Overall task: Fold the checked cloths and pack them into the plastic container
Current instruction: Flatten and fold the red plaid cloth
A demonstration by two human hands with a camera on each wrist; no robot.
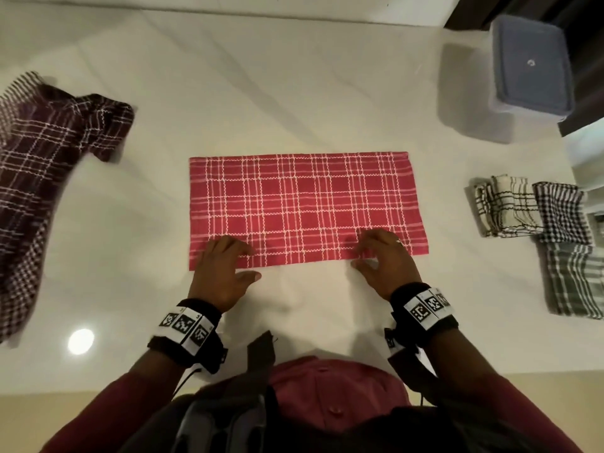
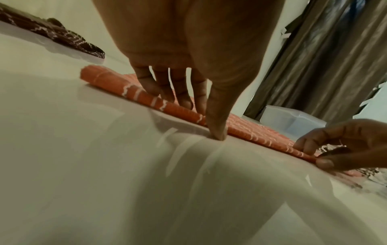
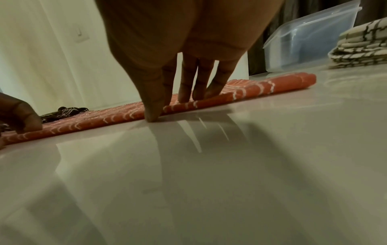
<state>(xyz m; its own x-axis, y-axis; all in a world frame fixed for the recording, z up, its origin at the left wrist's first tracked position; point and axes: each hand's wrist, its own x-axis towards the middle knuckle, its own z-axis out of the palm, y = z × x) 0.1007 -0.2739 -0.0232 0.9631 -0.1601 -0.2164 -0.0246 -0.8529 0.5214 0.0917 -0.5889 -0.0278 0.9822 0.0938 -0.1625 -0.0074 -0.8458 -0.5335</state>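
From the head view, a red checked cloth [image 1: 302, 207] lies flat in the middle of the white worktop [image 1: 228, 93]. It is folded into a long shape. The left hand [image 1: 225, 273] is at 7 o'clock from the cloth's middle. Its fingers rest on the near edge and its thumb lies on the worktop. The right hand [image 1: 384, 259] is at 5 o'clock, with its fingers bent down on the same edge. A dark checked cloth [image 1: 49, 178] lies crumpled at 9 o'clock, well apart from the red one. The plastic container [image 1: 531, 65] sits at 1 o'clock, far back, with its lid on. Three folded cloths lie at 3 o'clock: a cream one [image 1: 505, 204], a black and white one [image 1: 562, 210] just beside it, and a grey one [image 1: 575, 279] nearer.

From the left wrist view, the left hand [image 2: 180, 66] has its fingers [image 2: 184, 97] pressed on top of the red checked cloth [image 2: 117, 84]. The thumb tip touches the worktop [image 2: 104, 165] right at the cloth's edge. The hand is loose and grips nothing. The right hand [image 2: 343, 144] shows at 3 o'clock, pinching the cloth's edge.

From the right wrist view, the right hand [image 3: 188, 58] has its fingers [image 3: 186, 89] on the red checked cloth [image 3: 282, 82], and the thumb touches down at the edge. The plastic container [image 3: 310, 38] is at 1 o'clock, with the cream one [image 3: 364, 48] beside it.
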